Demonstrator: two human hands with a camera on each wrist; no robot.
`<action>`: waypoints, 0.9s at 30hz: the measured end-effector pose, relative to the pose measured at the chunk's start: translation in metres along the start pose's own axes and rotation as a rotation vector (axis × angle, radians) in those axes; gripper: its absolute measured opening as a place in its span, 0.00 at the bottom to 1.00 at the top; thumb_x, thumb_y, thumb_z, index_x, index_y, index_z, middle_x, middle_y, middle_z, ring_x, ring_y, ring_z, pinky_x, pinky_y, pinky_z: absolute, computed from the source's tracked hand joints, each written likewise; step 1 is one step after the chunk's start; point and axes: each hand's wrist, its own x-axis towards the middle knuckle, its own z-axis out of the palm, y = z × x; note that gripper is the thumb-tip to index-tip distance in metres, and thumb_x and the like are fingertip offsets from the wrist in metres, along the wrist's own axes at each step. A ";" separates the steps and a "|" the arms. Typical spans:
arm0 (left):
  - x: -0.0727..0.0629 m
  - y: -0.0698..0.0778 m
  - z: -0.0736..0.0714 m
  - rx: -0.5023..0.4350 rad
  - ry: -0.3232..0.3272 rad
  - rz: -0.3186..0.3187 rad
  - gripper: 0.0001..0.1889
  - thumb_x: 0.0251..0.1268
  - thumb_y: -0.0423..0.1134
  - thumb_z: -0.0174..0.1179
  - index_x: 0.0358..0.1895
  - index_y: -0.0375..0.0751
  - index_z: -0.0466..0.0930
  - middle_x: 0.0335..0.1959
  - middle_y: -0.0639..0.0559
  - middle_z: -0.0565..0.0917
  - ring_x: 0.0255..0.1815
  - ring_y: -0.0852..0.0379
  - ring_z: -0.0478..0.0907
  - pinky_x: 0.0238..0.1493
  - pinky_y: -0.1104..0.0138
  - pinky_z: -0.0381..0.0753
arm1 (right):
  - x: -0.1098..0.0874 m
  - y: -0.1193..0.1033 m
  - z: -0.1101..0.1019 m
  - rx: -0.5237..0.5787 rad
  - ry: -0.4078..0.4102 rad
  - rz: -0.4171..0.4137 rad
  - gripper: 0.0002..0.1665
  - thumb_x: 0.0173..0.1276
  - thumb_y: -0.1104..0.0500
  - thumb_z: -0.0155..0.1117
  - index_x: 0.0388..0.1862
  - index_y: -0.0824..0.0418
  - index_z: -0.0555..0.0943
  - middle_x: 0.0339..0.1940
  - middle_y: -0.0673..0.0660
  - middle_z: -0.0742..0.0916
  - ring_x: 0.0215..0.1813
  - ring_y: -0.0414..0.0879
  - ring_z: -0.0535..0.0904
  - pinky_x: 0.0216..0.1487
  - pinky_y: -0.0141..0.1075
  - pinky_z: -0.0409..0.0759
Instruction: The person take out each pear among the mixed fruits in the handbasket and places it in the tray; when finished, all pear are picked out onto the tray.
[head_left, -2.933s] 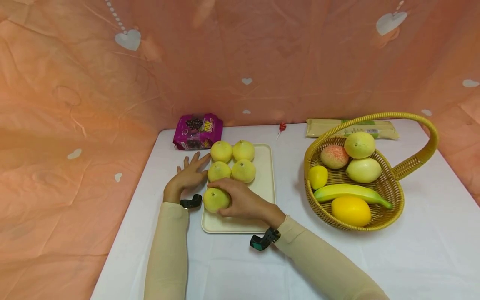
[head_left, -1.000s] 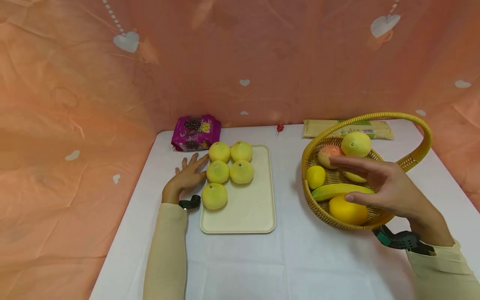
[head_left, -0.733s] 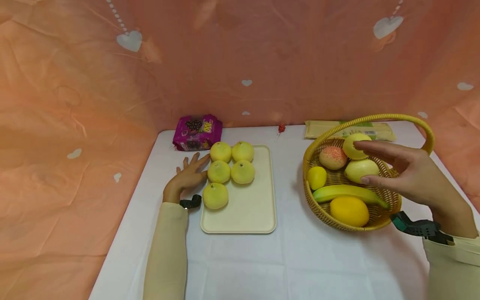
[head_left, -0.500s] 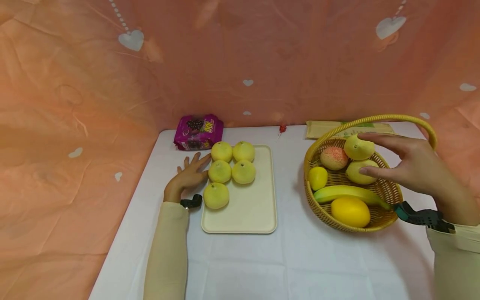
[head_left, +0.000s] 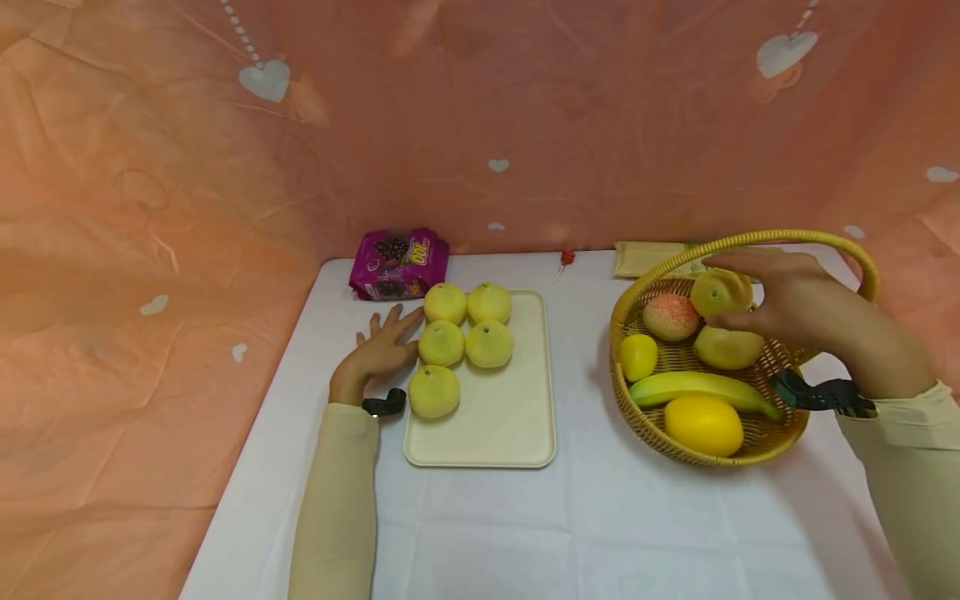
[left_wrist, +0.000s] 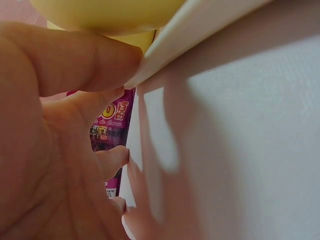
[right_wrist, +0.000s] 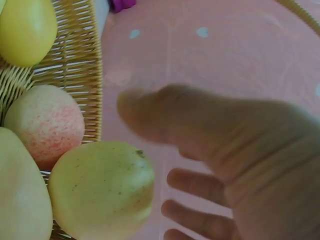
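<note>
My left hand rests at the left side of a cream tray, fingers spread; in the left wrist view the thumb and a finger touch the tray's rim. Several round pale-yellow fruits stand on the tray in two columns. My right hand hovers over the back right of a wicker basket, thumb and fingers parted around a round yellow-green fruit. In the right wrist view, this speckled fruit shows a gap from the hand. Its top is partly behind the fingers in the head view.
Inside the basket lie a peach, a pale oval fruit, a small lemon, a banana and a yellow mango-like fruit. The basket handle arches up. Behind stand a purple packet, a lollipop and a beige packet.
The right hand has let go of a round fruit on the tray, moved to the basket, and come in over the back fruit. The left hand has stayed in place.
</note>
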 end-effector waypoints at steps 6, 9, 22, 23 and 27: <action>-0.001 -0.001 0.000 -0.002 0.005 0.005 0.40 0.79 0.50 0.48 0.92 0.59 0.49 0.93 0.37 0.34 0.89 0.24 0.18 0.79 0.23 0.17 | 0.014 0.007 0.005 -0.022 -0.089 0.031 0.46 0.58 0.58 0.88 0.74 0.68 0.79 0.69 0.76 0.84 0.69 0.73 0.78 0.68 0.70 0.77; -0.001 -0.001 0.000 -0.001 0.006 0.006 0.40 0.79 0.50 0.48 0.92 0.60 0.49 0.93 0.38 0.33 0.89 0.25 0.17 0.79 0.24 0.17 | 0.018 0.011 0.008 -0.009 -0.134 0.055 0.44 0.61 0.58 0.86 0.74 0.70 0.79 0.69 0.77 0.84 0.69 0.73 0.78 0.68 0.69 0.76; 0.000 0.000 0.001 0.006 0.014 0.013 0.39 0.80 0.49 0.48 0.92 0.57 0.51 0.93 0.36 0.34 0.89 0.22 0.18 0.78 0.22 0.18 | 0.015 0.021 0.025 0.058 -0.110 0.101 0.48 0.62 0.62 0.85 0.78 0.72 0.73 0.73 0.80 0.78 0.70 0.75 0.76 0.69 0.72 0.75; 0.000 0.000 0.001 0.009 0.015 0.013 0.39 0.80 0.49 0.48 0.92 0.57 0.50 0.93 0.36 0.34 0.89 0.23 0.19 0.78 0.22 0.18 | 0.014 0.020 0.026 0.062 -0.091 0.099 0.49 0.62 0.62 0.85 0.78 0.73 0.72 0.73 0.80 0.79 0.69 0.75 0.76 0.68 0.72 0.75; -0.001 -0.001 0.001 0.005 0.011 0.011 0.40 0.80 0.50 0.48 0.92 0.58 0.50 0.93 0.36 0.34 0.89 0.23 0.18 0.78 0.22 0.17 | 0.005 0.011 0.028 0.083 0.029 0.076 0.48 0.59 0.62 0.87 0.74 0.72 0.73 0.63 0.76 0.84 0.61 0.70 0.79 0.60 0.67 0.80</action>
